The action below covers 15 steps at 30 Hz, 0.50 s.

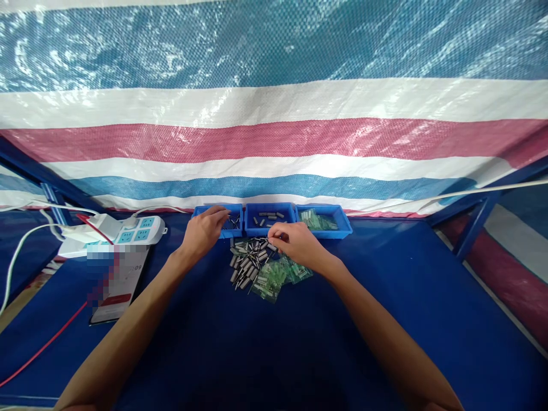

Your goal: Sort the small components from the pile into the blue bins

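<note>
Three blue bins and one loose pile, set on a blue desk [398, 285]; we take the pile as clock centre, 12 being away from us.

Pile [244, 266]: short grey cylinders, thin pins and, at 4 o'clock, green packets [271, 278], heaped between our forearms.

Right hand [295, 240]: at 2 o'clock, over the pile's far edge, thumb and fingertips drawn together; whether they grip a piece we cannot tell.

Left hand [203, 229]: at 10 o'clock, over the left bin, fingers bunched; we cannot tell what, if anything, they hold. Our two hands are well apart.

Left bin [232, 233]: 11 o'clock, thin pins, partly covered by the left hand.

Middle bin [257, 233]: 12 o'clock, a few grey cylinders.

Right bin [329, 234]: 2 o'clock, green packets, beyond the right hand.

Also listed: white power strip [145, 233], between 9 and 10; phone [124, 285], 9 o'clock, near our left forearm; red cord [55, 337], 8 o'clock; striped sheet [274, 140], 12 o'clock, behind the bins.
</note>
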Motion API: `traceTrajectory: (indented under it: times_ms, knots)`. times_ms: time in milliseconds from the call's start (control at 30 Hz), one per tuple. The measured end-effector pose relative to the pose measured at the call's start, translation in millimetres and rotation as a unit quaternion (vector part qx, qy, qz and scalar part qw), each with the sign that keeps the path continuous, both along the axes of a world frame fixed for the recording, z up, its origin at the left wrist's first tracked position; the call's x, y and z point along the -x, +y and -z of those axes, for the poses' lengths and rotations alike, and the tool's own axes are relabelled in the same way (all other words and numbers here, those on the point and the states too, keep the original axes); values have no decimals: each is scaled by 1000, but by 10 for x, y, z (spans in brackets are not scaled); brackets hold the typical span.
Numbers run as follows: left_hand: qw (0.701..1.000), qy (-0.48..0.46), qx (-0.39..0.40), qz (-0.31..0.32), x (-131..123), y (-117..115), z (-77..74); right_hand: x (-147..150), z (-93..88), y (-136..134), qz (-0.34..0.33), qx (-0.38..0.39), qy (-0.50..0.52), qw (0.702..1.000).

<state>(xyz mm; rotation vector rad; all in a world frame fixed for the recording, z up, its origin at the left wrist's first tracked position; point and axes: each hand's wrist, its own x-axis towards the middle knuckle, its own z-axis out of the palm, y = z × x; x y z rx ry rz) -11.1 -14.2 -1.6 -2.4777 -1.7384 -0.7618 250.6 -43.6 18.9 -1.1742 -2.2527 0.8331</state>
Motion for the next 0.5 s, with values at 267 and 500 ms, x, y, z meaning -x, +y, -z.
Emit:
traceTrajectory:
  times_ms: [267, 500]
  knots:
    - [975, -163, 59, 137, -199, -160, -182, 29, -23, -6, 42, 12, 56, 997]
    - [955, -192, 110, 198, -421, -334, -141, 49, -39, -34, 47, 56, 134, 988]
